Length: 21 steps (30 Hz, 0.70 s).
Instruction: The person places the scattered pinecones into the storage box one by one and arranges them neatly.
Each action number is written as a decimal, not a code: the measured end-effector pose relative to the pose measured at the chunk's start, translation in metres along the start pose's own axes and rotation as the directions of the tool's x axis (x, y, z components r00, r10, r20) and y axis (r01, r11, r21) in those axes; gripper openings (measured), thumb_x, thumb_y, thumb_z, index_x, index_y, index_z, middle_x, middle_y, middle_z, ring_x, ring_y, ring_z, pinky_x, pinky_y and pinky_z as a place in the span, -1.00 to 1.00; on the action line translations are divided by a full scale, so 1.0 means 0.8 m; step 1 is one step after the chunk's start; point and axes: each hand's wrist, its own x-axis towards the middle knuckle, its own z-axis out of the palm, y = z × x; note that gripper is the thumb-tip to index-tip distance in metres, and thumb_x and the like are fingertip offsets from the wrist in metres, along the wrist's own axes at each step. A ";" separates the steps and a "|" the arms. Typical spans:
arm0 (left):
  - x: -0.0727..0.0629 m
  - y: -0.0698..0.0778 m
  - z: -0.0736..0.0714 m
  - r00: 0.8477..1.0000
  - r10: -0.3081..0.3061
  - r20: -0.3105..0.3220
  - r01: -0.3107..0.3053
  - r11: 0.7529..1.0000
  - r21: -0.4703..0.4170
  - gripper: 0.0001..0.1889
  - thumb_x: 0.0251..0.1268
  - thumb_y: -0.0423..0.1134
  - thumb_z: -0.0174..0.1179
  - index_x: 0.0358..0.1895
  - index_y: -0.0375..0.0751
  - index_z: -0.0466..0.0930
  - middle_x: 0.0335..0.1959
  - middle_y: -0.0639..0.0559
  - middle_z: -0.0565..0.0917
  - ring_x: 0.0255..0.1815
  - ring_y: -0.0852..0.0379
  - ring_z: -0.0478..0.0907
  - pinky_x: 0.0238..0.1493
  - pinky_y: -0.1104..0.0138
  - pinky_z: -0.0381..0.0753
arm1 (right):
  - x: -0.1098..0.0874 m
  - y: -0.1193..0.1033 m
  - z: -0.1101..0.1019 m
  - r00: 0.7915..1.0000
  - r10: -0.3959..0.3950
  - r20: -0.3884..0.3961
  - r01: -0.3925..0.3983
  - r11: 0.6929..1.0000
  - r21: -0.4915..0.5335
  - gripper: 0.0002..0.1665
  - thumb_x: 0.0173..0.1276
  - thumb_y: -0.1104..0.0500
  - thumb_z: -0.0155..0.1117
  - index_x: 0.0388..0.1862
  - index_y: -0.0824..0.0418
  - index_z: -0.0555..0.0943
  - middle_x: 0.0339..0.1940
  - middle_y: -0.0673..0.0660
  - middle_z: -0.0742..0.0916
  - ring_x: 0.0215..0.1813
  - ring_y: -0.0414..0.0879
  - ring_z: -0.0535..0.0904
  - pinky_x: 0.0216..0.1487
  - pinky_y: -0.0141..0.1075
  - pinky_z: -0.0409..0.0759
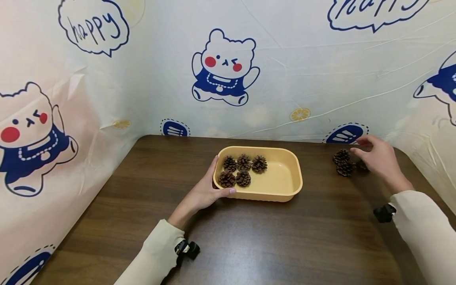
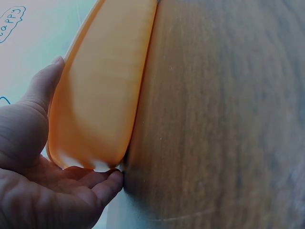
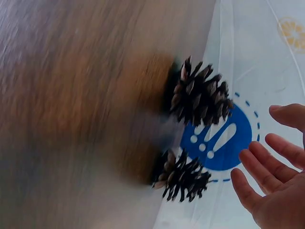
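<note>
A pale yellow rectangular tray stands on the table, with several brown pine cones grouped in its left half. My left hand grips the tray's left end, thumb along the front wall and fingers round the side. In the left wrist view, the hand holds the orange-looking tray wall. At the right, my right hand hovers beside a small group of pine cones, one partly hidden under it. The right wrist view shows its fingers spread, apart from two pine cones.
The dark wooden table reaches back to a printed cloth with bears and lettering. This cloth also rises along the left and right sides. A small black device sits at the right wrist.
</note>
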 end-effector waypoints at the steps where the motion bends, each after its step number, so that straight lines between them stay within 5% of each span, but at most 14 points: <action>1: 0.000 0.000 0.000 1.000 0.000 0.000 0.000 1.000 -0.001 0.36 0.17 -0.14 0.58 0.74 0.12 -0.42 0.73 -0.21 0.02 0.64 -0.13 0.19 0.68 -0.07 -0.01 | 0.000 0.003 -0.001 1.000 0.004 0.000 -0.004 1.000 0.002 -0.51 0.58 0.15 0.25 0.25 0.53 0.50 0.18 0.59 0.62 0.18 0.49 0.53 0.04 0.20 0.48; 21: 0.000 0.000 0.001 1.000 -0.013 -0.005 0.013 1.000 -0.005 0.36 0.17 -0.15 0.58 0.74 0.13 -0.42 0.72 -0.23 0.04 0.59 -0.13 0.27 0.66 -0.04 0.06 | -0.003 0.052 -0.003 0.995 0.080 0.061 -0.079 0.996 -0.028 -0.40 0.60 0.14 0.21 0.35 0.59 0.40 0.31 0.67 0.50 0.29 0.59 0.40 0.17 0.38 0.41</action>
